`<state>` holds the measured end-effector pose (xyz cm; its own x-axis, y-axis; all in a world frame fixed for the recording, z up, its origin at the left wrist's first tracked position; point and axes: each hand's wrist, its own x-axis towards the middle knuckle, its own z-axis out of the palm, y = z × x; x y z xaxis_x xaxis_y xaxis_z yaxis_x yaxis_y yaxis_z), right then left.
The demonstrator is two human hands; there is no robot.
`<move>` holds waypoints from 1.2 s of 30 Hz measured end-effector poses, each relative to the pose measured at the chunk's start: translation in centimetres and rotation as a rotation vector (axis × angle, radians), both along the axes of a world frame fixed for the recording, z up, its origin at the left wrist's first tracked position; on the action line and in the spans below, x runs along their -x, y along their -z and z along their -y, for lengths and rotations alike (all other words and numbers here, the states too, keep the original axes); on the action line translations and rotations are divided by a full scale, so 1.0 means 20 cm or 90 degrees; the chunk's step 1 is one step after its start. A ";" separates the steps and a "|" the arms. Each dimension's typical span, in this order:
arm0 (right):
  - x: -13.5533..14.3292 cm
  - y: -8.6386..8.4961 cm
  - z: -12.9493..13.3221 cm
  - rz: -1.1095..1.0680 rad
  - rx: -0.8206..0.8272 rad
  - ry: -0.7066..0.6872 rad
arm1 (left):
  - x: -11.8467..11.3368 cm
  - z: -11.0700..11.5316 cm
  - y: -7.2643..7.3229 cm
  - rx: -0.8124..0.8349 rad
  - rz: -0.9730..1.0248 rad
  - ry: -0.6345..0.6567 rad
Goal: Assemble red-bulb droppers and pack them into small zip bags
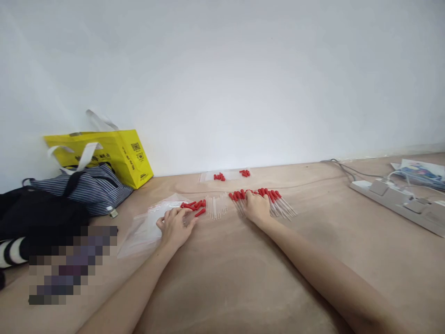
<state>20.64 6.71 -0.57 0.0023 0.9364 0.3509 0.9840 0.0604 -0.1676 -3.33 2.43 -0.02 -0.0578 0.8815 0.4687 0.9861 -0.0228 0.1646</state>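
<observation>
On the left, my left hand (175, 228) rests with its fingers apart beside a small pile of loose red rubber caps (199, 204), over the edge of clear plastic bags (153, 221). Several thin clear tubes (216, 207) lie between my two hands. To the right, a row of clear tubes with red caps (274, 198) is fanned out on the table. My right hand (256, 206) is over the middle of that row, fingers curled down onto the red ends; what is between its fingertips is hidden.
Near the wall lies a clear bag (232, 176) with two clusters of red caps. A yellow bag (134, 160), a striped bag (100, 188) and dark cloth stand left. At right are a power strip (396, 204), cables and a packet (422, 172).
</observation>
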 end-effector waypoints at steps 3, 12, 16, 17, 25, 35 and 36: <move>0.02 0.01 -0.02 0.000 0.005 -0.010 | 0.00 -0.01 0.01 -0.008 -0.019 0.007; 0.14 -0.04 -0.04 -0.030 0.037 -0.031 | -0.05 -0.06 0.03 -0.044 -0.048 0.035; 0.26 -0.04 -0.11 -0.063 0.084 0.011 | -0.06 -0.07 0.03 -0.019 -0.035 0.055; 0.29 -0.04 -0.13 -0.070 0.094 0.019 | -0.06 -0.07 0.03 -0.017 -0.030 0.065; 0.33 -0.04 -0.17 -0.095 0.127 0.042 | -0.10 -0.01 0.03 -0.028 0.017 0.199; 0.05 -0.04 0.07 -0.082 0.019 -0.103 | -0.20 0.10 0.04 0.033 0.099 0.395; -0.02 -0.02 0.10 -0.096 0.000 -0.148 | -0.21 0.12 0.04 0.053 0.118 0.390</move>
